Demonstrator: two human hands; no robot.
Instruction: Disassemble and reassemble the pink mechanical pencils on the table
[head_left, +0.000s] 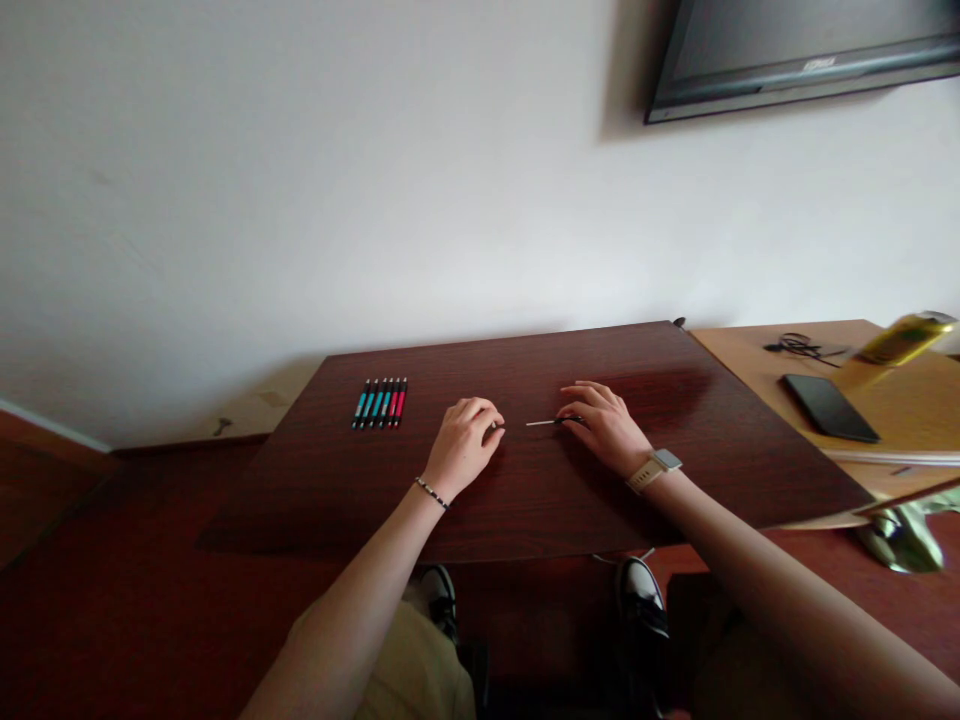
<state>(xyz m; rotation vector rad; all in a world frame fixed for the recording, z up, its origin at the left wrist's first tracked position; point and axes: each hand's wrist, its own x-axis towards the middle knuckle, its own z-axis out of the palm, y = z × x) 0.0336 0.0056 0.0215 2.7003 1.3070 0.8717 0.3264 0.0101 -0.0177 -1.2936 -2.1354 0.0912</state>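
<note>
In the head view, my left hand [466, 440] is closed, thumb against fingers, around a small piece with a dark end [502, 428]; the rest of it is hidden in the fingers. Opposite it, my right hand [600, 425] pinches a black pen part [568, 420] low over the table. A thin pale refill [540, 423] sticks out of that part toward my left hand. A gap separates the two pieces. Left of my hands, several turquoise pens [373, 404] and pink-red pens [397, 404] with black ends lie side by side in a row.
The dark brown table [525, 520] stands against a white wall. A lighter wooden desk [907, 400] adjoins on the right, bearing a black phone [829, 407], a black cable [802, 346] and a yellow can-like object [904, 338]. A screen [810, 60] hangs upper right.
</note>
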